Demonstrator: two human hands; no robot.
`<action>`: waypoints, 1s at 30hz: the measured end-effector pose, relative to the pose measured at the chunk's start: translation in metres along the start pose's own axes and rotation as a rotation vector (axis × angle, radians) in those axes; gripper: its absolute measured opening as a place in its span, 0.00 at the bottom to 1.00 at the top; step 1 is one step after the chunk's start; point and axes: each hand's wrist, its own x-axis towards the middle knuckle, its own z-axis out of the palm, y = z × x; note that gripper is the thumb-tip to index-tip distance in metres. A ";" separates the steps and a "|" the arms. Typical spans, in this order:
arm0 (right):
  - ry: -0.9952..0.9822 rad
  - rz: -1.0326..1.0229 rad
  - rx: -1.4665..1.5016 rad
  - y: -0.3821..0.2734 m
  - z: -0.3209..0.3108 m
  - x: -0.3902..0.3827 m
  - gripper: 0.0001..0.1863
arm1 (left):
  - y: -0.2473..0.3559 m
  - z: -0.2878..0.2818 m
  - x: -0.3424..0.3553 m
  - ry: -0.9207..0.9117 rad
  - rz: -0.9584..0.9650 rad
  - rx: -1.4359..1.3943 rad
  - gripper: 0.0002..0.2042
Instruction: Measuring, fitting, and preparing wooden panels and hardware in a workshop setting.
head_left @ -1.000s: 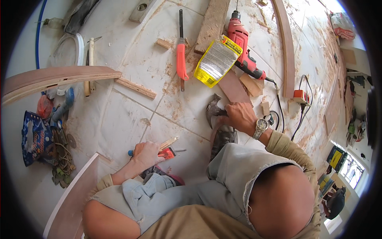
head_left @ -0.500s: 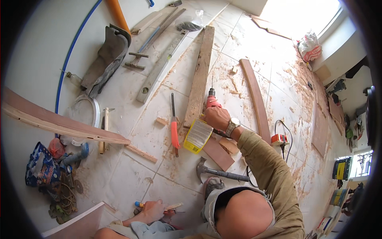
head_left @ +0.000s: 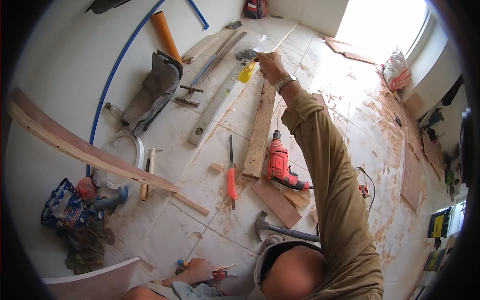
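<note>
Up at the far end of the floor, my right hand (head_left: pixel 270 68) is closed on the yellow pouch (head_left: pixel 245 73), over a long metal level (head_left: pixel 199 130). My left hand (head_left: pixel 199 268) is low by my leg, closed on small hand tools (head_left: pixel 220 274) with red and blue parts and a pale stick. A claw hammer (head_left: pixel 287 231) lies in front of my knee. Beyond it are a red drill (head_left: pixel 278 162) with a bit fitted, short boards (head_left: pixel 276 201) and a red-handled saw (head_left: pixel 231 181).
Curved plywood pieces (head_left: pixel 100 155) are at left, by bags (head_left: pixel 65 202) and a blue hose (head_left: pixel 112 75). An orange pipe (head_left: pixel 165 35) leans at the wall. A power strip (head_left: pixel 363 190), long planks (head_left: pixel 410 175) and scattered shavings are at right; a bright opening (head_left: pixel 380 25) is at the back.
My right hand left the hammer, reached to the pouch beside the drill, and has now carried it forward to the back of the floor. My left hand stays low with the tools.
</note>
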 end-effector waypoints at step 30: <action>-0.627 -0.006 -0.905 0.205 0.138 -0.224 0.16 | -0.019 -0.007 -0.022 -0.010 -0.197 -0.245 0.19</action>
